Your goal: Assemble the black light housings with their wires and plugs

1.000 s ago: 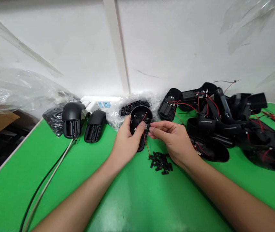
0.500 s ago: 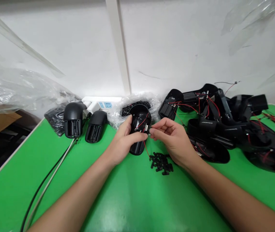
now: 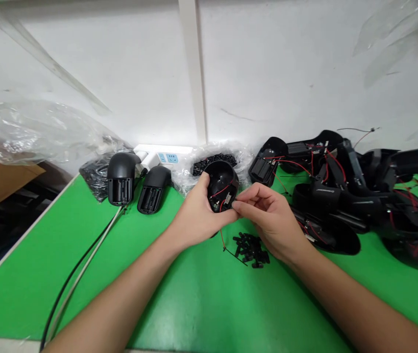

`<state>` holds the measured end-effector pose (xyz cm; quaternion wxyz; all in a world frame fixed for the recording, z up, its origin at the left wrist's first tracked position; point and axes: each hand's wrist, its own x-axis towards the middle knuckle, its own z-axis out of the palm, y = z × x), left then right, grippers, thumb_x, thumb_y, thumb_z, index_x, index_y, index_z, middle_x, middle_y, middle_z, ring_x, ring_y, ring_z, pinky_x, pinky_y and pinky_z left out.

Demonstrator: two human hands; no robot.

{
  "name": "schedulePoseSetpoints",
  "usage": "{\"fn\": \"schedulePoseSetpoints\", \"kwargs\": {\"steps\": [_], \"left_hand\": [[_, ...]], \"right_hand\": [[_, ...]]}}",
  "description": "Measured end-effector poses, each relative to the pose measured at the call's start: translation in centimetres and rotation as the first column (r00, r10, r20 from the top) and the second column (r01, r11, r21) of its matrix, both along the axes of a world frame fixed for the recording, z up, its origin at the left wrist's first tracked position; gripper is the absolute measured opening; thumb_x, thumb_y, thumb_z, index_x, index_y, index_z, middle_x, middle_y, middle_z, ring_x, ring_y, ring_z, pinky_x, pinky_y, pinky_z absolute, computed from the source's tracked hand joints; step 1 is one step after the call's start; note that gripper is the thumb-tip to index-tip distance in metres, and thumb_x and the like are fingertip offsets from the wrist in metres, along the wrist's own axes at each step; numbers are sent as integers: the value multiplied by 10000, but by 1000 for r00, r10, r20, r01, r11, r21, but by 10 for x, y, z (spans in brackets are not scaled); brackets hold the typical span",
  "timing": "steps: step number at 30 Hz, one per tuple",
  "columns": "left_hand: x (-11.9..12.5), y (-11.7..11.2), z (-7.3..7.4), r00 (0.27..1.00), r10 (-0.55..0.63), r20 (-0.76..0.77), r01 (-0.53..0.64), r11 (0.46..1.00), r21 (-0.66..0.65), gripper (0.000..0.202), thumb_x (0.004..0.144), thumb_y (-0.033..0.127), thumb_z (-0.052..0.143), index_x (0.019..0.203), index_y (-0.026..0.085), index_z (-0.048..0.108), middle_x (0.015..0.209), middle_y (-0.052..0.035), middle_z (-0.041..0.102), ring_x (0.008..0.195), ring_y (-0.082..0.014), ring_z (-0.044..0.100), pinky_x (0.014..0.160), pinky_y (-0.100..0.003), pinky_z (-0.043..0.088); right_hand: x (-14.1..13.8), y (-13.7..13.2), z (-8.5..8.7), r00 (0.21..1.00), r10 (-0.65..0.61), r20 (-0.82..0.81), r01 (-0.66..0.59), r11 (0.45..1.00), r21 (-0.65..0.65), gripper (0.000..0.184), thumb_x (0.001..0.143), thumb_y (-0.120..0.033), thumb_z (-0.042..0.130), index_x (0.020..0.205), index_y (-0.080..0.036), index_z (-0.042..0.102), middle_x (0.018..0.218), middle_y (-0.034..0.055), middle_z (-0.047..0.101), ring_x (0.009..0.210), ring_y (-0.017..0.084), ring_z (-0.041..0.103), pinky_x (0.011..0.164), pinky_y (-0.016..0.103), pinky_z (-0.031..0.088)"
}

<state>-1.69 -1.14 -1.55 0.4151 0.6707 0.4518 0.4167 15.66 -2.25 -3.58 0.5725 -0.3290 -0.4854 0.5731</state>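
A black plastic housing (image 3: 222, 177), rounded and hollow, shows its open inside, with red wires and a small white connector (image 3: 228, 198) near its right edge. My left hand (image 3: 198, 215) is closed around the housing's left side and lower part, its thumb reaching across to the right edge. At that same edge my right hand (image 3: 273, 215) has thumb and forefinger pinched together, nearly touching my left thumb. Whatever the pinch holds is hidden. From the housing a red wire with a dark tail (image 3: 224, 249) hangs down beside a small heap of black plastic pieces (image 3: 251, 249).
Two black housings with battery bays (image 3: 121, 179) stand at left, by a white power strip (image 3: 172, 156) and cables (image 3: 80, 272). Behind my hands lies a clear bag (image 3: 214, 163) of small black parts. Several wired black housings (image 3: 344, 196) are piled at right on the green table (image 3: 201, 304).
The housing has tilted, so its lower end is now mostly hidden behind my left hand. My left thumb has come closer to my right fingertips. The whole scene sits slightly further right in view.
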Motion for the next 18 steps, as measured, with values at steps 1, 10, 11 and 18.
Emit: {"fn": "schedulePoseSetpoints", "kwargs": {"steps": [1,10,11,18], "left_hand": [[0,0,0,1000,13,-14,-13,1000,4,450,759,253,801,1065,171,480,980,5,573,890,-151,563,726,-267,490],[0,-1,1,1000,-15,16,15,1000,-10,419,770,233,768,1096,140,521,1035,-32,583,951,-183,549,818,-319,489],[0,-1,1,998,-39,45,40,999,-20,417,769,223,759,1103,136,525,1016,-29,568,929,-175,535,791,-309,481],[-2,-10,5,895,-381,232,416,901,-127,569,743,114,718,1278,140,525,986,-2,545,829,-125,501,653,-242,434]], "right_hand": [[1,0,0,1000,4,-2,-4,1000,-4,265,709,-208,965,786,-168,715,733,-18,667,679,51,599,654,143,476],[9,3,-4,989,5,148,-30,985,170,167,861,-249,877,930,-230,726,920,-4,678,837,82,628,738,180,515],[9,2,-4,986,-27,167,-11,976,219,207,865,-251,873,999,-250,714,1012,3,679,930,102,642,785,200,533],[15,-6,-4,915,-13,403,-210,837,505,844,967,-251,722,1682,-383,292,1704,46,357,1583,281,359,1303,505,341]]}}
